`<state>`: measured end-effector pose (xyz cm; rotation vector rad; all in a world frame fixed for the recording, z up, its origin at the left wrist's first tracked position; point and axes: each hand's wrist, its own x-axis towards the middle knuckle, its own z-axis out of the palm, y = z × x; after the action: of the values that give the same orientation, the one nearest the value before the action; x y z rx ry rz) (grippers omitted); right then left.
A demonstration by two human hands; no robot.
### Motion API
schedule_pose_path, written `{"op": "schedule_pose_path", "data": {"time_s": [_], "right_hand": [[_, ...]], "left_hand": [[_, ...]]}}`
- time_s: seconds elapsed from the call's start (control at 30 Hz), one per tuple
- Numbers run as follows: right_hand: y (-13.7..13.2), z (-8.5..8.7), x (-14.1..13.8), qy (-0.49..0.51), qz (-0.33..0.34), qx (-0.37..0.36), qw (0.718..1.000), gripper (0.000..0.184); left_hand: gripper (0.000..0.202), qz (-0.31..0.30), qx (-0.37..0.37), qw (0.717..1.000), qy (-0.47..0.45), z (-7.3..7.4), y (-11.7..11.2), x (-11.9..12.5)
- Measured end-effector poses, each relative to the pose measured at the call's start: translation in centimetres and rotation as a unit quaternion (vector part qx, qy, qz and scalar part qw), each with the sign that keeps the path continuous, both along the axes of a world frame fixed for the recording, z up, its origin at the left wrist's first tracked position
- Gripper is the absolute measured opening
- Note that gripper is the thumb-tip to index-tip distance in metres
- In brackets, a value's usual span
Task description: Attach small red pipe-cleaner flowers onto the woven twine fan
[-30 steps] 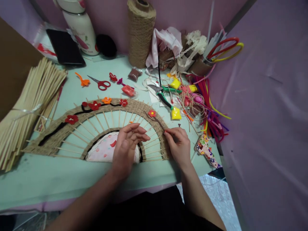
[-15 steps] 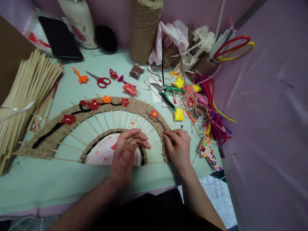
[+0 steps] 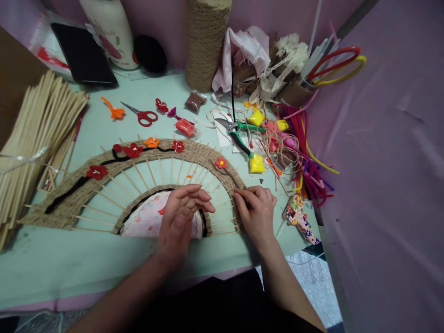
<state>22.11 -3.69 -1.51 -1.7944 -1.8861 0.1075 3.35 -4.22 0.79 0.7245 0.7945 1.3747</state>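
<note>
A woven fan-shaped piece of twine and thin sticks lies flat, its outer band carrying red and orange flowers and black strips. On the band's right part are a red flower with a yellow middle and a thin brown strip running down from it. The fingers of my right hand are pinched together against the band at the strip's lower end; what they hold is hidden. My left hand is open, palm turned up, fingers slightly bent, above the pink-white cloth half-circle, hiding part of it.
Bundled sticks lie at left. Behind the fan are red-handled scissors, green-handled pruners and small clay packets. A twine roll stands at the back. A flower-patterned glue gun lies at right, near pipe cleaners.
The view has shifted very slightly. My right hand's fingertips have moved a little on the band; my left hand holds nearly the same open pose.
</note>
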Motion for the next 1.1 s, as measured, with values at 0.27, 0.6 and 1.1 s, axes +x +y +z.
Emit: {"op": "schedule_pose_path", "data": {"time_s": [0.27, 0.6, 1.1], "right_hand": [[0.20, -0.08, -0.18, 0.014, -0.011, -0.005, 1.000, 0.010], [-0.08, -0.04, -0.01, 0.002, 0.011, 0.011, 1.000, 0.007], [-0.61, 0.23, 0.07, -0.023, 0.024, 0.027, 0.999, 0.015]], "left_hand": [[0.036, 0.007, -0.006, 1.000, 0.005, 0.22, 0.04, 0.05], [0.029, 0.003, -0.014, 1.000, -0.004, 0.10, 0.11, -0.07], [0.036, 0.011, -0.010, 1.000, 0.003, 0.10, 0.10, -0.08]]}}
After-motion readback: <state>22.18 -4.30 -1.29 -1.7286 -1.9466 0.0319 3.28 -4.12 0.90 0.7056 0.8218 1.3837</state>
